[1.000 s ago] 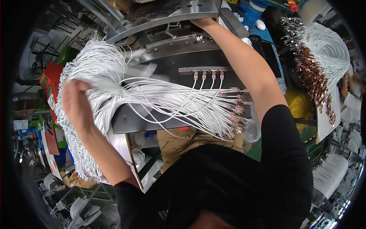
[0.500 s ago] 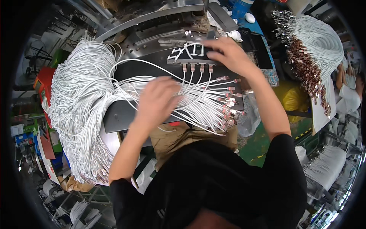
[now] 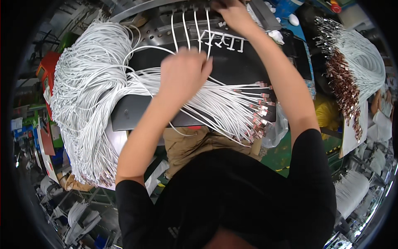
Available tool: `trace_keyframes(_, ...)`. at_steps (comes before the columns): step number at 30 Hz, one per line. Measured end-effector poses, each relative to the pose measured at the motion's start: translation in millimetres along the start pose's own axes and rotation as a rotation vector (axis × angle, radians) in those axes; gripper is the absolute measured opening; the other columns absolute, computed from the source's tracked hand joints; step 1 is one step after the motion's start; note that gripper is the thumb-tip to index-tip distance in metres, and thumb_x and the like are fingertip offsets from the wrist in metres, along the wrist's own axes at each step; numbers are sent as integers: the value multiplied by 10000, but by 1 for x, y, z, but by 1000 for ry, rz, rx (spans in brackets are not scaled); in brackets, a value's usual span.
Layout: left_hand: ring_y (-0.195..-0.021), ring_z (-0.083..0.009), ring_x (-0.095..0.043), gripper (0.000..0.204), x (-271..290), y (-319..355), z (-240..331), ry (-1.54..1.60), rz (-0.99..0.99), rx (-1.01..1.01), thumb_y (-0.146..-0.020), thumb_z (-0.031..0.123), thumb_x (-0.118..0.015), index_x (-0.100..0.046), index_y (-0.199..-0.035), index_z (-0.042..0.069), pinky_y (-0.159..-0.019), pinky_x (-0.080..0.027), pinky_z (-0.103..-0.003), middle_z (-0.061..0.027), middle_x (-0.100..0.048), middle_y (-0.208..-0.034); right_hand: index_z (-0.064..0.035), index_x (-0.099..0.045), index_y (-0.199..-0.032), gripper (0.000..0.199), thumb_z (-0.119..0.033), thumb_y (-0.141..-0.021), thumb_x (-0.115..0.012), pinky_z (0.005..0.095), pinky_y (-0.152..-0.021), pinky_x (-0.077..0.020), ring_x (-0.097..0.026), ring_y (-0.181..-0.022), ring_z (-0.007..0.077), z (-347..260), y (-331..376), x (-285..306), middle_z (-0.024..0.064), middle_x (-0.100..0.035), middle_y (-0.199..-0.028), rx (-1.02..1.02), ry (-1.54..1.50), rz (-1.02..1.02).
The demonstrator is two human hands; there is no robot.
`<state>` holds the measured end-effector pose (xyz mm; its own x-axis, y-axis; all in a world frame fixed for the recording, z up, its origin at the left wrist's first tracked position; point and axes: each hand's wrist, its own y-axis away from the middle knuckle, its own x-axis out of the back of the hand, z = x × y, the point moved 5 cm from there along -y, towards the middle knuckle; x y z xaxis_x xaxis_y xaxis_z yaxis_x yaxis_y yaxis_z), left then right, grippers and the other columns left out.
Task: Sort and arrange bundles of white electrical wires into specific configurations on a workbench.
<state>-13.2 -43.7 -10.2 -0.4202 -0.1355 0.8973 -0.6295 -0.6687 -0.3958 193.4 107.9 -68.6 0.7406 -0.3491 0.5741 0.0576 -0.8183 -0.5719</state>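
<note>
While four thin white wires already ran up to the metal fixture at top centre, the left hand clenched over them; the right hand pinched their ends, dozens more fanned wires waiting on the dark worktop.

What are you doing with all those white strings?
They are thin white cables with metal plugs on the ends. The left hand rests on the bundle of white cables spread over a dark work surface. The right hand reaches up to a metal fixture, where four cables run upward.
</note>
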Motion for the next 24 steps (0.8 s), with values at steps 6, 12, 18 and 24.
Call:
trace_keyframes(6,-831,-360,-665,215,-12,-98,-47,-1,-180,213,-901,222,-627,-723,-853,37,-729,-545,-465,-150,-686,-854,-11,-661,-1056,197,-169,-992,-562,370,-897,-491,-610,-1011,243,106,-77,-42,147,-666,-1032,-17,-150,90)
trace_keyframes(12,-928,-439,-672,393,-59,-107,-118,114,-235,289,-927,259,-531,-653,-1197,2,-876,-531,-490,-250,-700,-947,14,-629,-1151,286,-206,-1004,-522,399,-930,-477,-619,-1086,290,62,-63,-38,207,-663,-1122,40,-7,-18)
trace_keyframes(18,-1041,-414,-657,389,-28,-92,-99,33,-24,328,-915,230,-539,-641,-1229,24,-953,-503,-479,-245,-695,-1079,11,-629,-1190,403,-324,-984,-539,468,-989,-449,-596,-1151,387,-83,10,-6,246,-643,-1192,382,550,-6)
trace_keyframes(24,-1311,-332,-502,476,-63,-98,-120,-242,110,173,-918,190,-503,-553,-1375,66,-1150,-310,-474,-195,-553,-1391,22,-656,-1149,390,-296,-954,-542,476,-1030,-437,-608,-1150,380,-90,9,-15,245,-662,-1153,215,482,18)
